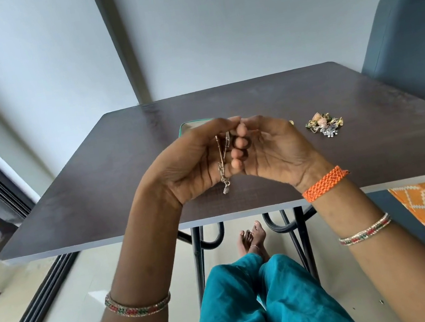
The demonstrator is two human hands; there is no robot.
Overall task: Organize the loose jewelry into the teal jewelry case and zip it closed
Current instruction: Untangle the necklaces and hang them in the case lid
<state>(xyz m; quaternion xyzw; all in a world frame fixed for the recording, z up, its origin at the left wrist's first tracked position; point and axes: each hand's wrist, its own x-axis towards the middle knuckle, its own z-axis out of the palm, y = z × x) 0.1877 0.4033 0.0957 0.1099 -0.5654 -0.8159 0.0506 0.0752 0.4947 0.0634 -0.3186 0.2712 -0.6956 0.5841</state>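
- The left hand (pixel 191 161) was held raised above the surface (pixel 96 180), palm turned inward, its fingers curled and meeting the other hand at the top, where a thin metal chain (pixel 223 159) was pinched.
- The right hand (pixel 268 148) was held facing it, palm inward, its fingertips (pixel 240 146) curled toward the chain and touching the left hand's fingers; the chain's upper end was gripped between the two hands.
- The chain was seen hanging in doubled strands down the gap between the palms, with a small silver clasp or charm (pixel 226 188) dangling below the heels of the hands.
- The teal jewelry case (pixel 185 129) was lying on the surface just behind the hands, mostly hidden by them; only its left corner and rim were shown, so whether it was open could not be told.
- A small heap of loose jewelry (pixel 324 123) was lying on the surface to the right of the right hand, apart from it.
- An orange braided band (pixel 323 183) was worn on the right wrist, and a beaded bangle (pixel 138 305) on each forearm.
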